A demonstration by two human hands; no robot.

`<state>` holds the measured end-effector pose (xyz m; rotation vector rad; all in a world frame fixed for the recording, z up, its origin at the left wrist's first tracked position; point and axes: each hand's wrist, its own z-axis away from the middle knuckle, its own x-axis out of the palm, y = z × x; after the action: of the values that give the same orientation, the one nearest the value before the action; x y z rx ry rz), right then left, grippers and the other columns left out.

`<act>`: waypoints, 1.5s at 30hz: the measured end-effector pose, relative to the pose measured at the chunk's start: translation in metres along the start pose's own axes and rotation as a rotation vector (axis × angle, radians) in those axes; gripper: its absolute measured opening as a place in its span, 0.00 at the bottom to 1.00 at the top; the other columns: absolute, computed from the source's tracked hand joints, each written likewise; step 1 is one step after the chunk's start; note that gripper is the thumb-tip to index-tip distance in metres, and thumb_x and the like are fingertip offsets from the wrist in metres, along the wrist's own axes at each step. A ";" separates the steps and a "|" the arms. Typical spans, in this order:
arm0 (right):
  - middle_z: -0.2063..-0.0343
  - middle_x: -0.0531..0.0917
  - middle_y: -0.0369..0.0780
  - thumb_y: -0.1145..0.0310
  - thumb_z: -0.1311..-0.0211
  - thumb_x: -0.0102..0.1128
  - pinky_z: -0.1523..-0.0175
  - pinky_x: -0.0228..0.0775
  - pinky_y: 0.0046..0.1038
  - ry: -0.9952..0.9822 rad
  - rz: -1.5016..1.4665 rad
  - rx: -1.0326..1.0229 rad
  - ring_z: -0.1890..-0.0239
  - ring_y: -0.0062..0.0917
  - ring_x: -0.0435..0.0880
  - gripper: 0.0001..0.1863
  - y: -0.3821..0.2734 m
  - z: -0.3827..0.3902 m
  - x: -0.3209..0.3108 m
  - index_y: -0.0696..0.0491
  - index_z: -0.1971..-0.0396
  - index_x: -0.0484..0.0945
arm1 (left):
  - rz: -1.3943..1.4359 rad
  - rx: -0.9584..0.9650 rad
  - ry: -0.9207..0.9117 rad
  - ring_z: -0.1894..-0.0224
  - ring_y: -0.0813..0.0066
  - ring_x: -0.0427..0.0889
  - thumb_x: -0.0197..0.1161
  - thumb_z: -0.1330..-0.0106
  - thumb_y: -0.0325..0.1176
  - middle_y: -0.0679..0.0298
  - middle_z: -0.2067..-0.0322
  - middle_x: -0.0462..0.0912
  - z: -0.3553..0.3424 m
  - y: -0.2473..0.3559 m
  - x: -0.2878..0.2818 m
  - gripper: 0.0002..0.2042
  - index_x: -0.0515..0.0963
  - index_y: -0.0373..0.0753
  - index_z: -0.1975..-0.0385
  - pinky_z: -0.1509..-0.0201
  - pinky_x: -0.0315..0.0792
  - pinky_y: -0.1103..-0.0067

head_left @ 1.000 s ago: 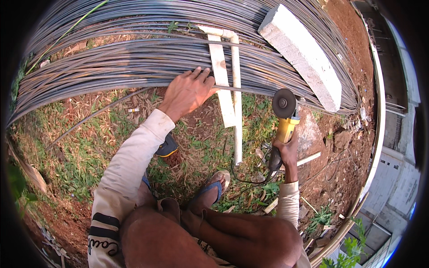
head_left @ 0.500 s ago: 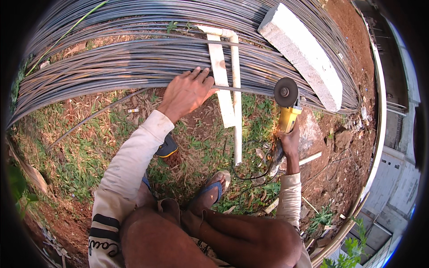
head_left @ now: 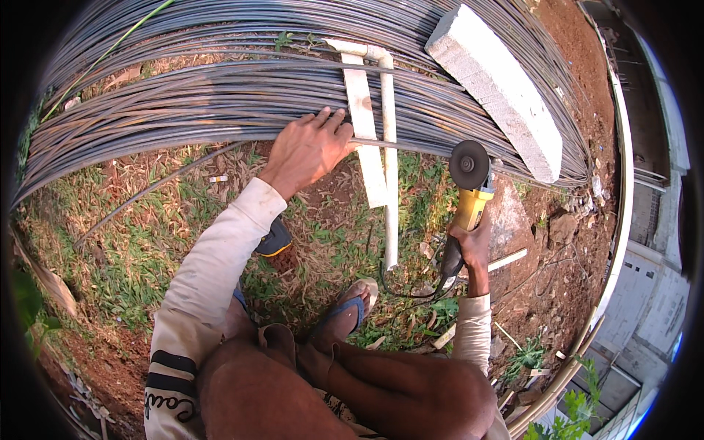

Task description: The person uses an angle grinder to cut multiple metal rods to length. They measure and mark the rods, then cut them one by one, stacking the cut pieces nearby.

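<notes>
My left hand lies over the front of a large bundle of thin steel rods. Its fingers bend onto the bundle, and its thumb presses on a single steel rod that runs out to the right; the palm side is hidden. My right hand is wrapped around the body of a yellow and black angle grinder. The grinder points away from me, its dark round disc beside the rod's right end. Whether disc and rod touch, I cannot tell.
A white block weighs on the rods at the right. A pale wooden strip and a white elbowed pipe cross the bundle. A black and yellow object lies on the grass by my left forearm. A cable trails from the grinder.
The angle grinder has shifted slightly toward me, and its disc sits a little lower. Sparks seen near my right hand before are gone. My left hand has stayed nearly still.
</notes>
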<state>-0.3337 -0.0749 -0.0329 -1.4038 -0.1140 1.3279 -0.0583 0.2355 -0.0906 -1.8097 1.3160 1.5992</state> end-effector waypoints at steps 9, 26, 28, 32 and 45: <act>0.62 0.83 0.37 0.76 0.55 0.75 0.57 0.80 0.28 -0.003 -0.134 0.003 0.64 0.23 0.83 0.33 0.011 0.016 0.006 0.58 0.44 0.74 | 0.012 0.002 0.017 0.36 0.53 0.86 0.65 0.25 0.49 0.51 0.38 0.85 0.000 0.000 -0.001 0.19 0.82 0.36 0.55 0.42 0.87 0.63; 0.62 0.83 0.37 0.76 0.53 0.71 0.58 0.79 0.27 0.004 -0.088 -0.086 0.64 0.22 0.83 0.30 0.011 -0.007 0.007 0.58 0.45 0.74 | 0.011 0.009 0.016 0.36 0.53 0.85 0.64 0.25 0.50 0.51 0.37 0.85 0.000 -0.001 0.001 0.19 0.82 0.36 0.56 0.43 0.87 0.63; 0.62 0.83 0.38 0.76 0.53 0.71 0.56 0.78 0.28 0.013 -0.073 -0.105 0.63 0.23 0.83 0.31 0.012 -0.015 0.005 0.59 0.45 0.74 | 0.017 -0.004 0.000 0.36 0.53 0.85 0.64 0.25 0.50 0.52 0.37 0.85 0.000 0.000 0.000 0.19 0.82 0.36 0.56 0.43 0.87 0.63; 0.61 0.83 0.39 0.76 0.53 0.70 0.54 0.78 0.29 0.043 -0.060 -0.164 0.62 0.25 0.83 0.33 0.013 -0.024 0.006 0.59 0.42 0.73 | 0.005 -0.006 0.000 0.37 0.52 0.86 0.65 0.25 0.50 0.51 0.38 0.85 0.000 0.002 -0.003 0.19 0.82 0.36 0.57 0.43 0.87 0.64; 0.62 0.83 0.37 0.76 0.54 0.73 0.56 0.79 0.28 0.018 -0.030 -0.059 0.63 0.24 0.83 0.32 0.008 0.011 0.002 0.58 0.44 0.74 | 0.025 0.005 0.053 0.39 0.50 0.87 0.66 0.26 0.51 0.50 0.40 0.87 -0.001 0.000 -0.001 0.20 0.83 0.36 0.57 0.46 0.88 0.63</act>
<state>-0.3454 -0.0693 -0.0370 -1.4584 -0.1629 1.2963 -0.0578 0.2354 -0.0899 -1.8515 1.3702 1.5698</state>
